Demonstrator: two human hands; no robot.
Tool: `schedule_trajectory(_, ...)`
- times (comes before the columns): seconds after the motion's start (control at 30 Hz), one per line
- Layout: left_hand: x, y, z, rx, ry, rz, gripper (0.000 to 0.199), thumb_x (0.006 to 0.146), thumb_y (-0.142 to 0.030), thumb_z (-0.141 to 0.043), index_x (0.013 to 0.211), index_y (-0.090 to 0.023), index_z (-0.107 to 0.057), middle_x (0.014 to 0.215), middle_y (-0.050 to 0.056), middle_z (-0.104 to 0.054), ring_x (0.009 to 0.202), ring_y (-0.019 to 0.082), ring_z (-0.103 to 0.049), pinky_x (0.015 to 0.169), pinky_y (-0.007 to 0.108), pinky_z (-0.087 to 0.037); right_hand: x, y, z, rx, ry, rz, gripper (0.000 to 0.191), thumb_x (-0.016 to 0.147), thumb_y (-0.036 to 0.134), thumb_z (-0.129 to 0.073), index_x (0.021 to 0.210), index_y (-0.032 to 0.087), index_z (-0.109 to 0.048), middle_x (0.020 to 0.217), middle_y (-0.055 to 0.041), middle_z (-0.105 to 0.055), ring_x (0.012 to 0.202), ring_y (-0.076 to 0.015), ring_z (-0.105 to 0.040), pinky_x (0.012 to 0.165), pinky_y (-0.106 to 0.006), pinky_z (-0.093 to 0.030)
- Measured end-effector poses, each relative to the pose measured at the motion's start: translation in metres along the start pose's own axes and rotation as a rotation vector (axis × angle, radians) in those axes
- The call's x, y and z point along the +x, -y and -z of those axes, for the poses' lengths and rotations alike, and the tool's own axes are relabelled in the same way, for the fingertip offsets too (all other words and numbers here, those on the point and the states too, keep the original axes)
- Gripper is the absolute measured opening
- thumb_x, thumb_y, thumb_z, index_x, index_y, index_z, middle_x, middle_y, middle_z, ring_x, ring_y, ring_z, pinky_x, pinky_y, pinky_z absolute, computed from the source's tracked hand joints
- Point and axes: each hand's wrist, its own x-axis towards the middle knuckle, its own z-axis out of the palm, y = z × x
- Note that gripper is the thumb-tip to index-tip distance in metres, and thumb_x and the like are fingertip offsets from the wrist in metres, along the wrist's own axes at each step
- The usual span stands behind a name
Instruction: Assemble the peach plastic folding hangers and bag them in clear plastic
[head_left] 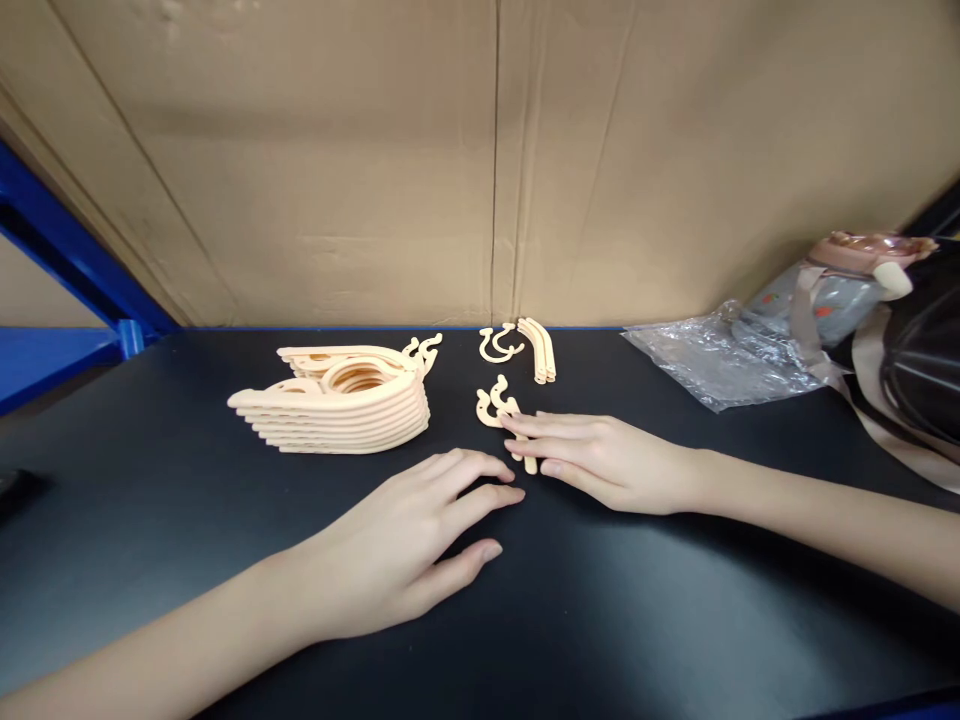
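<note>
My left hand rests low over the black tabletop with its fingers spread, holding nothing. Just right of its fingertips, my right hand reaches in from the right. Its fingers are stretched out, and their tips touch and partly cover small cream plastic hook pieces lying on the table. A stack of cream plastic folding hangers lies to the left, beyond my left hand. Hooks stick out at the right end of that stack. Farther back lie two loose curved hooks beside several curved cream strips.
A crumpled clear plastic bag lies at the back right, next to a strapped water bottle and a dark object. Brown cardboard stands behind the black table. A blue metal frame is at the left.
</note>
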Motion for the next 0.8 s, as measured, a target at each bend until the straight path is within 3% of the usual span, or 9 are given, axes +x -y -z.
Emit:
schedule_trajectory(0.13, 0.003, -0.001, 0.000, 0.000, -0.032, 0.016, 0.033, 0.098, -0.021, -0.047, 0.130, -0.022, -0.054, 0.124, 0.009, -0.059, 0.108, 0.022, -0.059, 0.092, 0.033, -0.051, -0.023, 0.012, 0.004, 0.022, 0.019, -0.021, 0.040, 0.101, 0.021, -0.043, 0.140, 0.019, -0.054, 0.152, -0.0066, -0.046, 0.141, -0.0172, -0.041, 0.120, -0.041, -0.032)
schedule_trajectory(0.37, 0.004, -0.002, -0.001, 0.022, -0.093, 0.002, 0.032, 0.097, -0.016, -0.047, 0.129, -0.021, -0.053, 0.130, 0.010, -0.057, 0.121, 0.022, -0.054, 0.101, 0.035, -0.047, -0.041, 0.050, 0.005, 0.064, 0.086, -0.016, 0.040, 0.099, 0.018, -0.046, 0.138, 0.018, -0.056, 0.151, -0.0049, -0.047, 0.139, -0.0136, -0.043, 0.121, -0.033, -0.030)
schedule_trajectory(0.47, 0.003, -0.001, -0.001, 0.042, -0.075, -0.022, 0.041, 0.096, -0.021, -0.051, 0.137, -0.020, -0.046, 0.141, 0.011, -0.054, 0.133, 0.024, -0.047, 0.109, 0.039, -0.042, -0.044, 0.062, 0.005, 0.140, 0.087, 0.006, 0.038, 0.097, 0.017, -0.049, 0.134, 0.018, -0.059, 0.148, -0.0063, -0.051, 0.138, -0.0137, -0.045, 0.120, -0.030, -0.030)
schedule_trajectory(0.53, 0.003, -0.001, 0.000, 0.058, -0.043, -0.041, 0.046, 0.096, -0.025, -0.053, 0.140, -0.019, -0.043, 0.143, 0.011, -0.053, 0.135, 0.025, -0.046, 0.113, 0.043, -0.037, -0.045, 0.065, 0.006, 0.201, 0.108, 0.002, 0.035, 0.097, 0.016, -0.049, 0.130, 0.018, -0.061, 0.144, -0.0058, -0.055, 0.138, -0.0140, -0.045, 0.120, -0.030, -0.031)
schedule_trajectory(0.67, 0.005, -0.001, 0.002, 0.040, -0.024, -0.045, 0.033, 0.099, -0.026, -0.050, 0.130, -0.019, -0.053, 0.136, 0.010, -0.059, 0.128, 0.024, -0.052, 0.112, 0.043, -0.037, -0.044, 0.061, 0.009, 0.254, 0.054, -0.042, 0.041, 0.096, 0.013, -0.050, 0.133, 0.029, -0.057, 0.134, 0.0013, -0.065, 0.131, -0.0126, -0.053, 0.117, -0.029, -0.037)
schedule_trajectory(0.8, 0.007, -0.002, 0.002, 0.024, -0.028, -0.041, 0.024, 0.099, -0.023, -0.051, 0.121, -0.020, -0.059, 0.127, 0.008, -0.061, 0.119, 0.023, -0.054, 0.105, 0.039, -0.041, -0.038, 0.055, 0.011, 0.195, 0.007, -0.030, 0.045, 0.095, 0.015, -0.051, 0.138, 0.027, -0.051, 0.136, -0.0024, -0.063, 0.126, -0.0132, -0.059, 0.106, -0.024, -0.048)
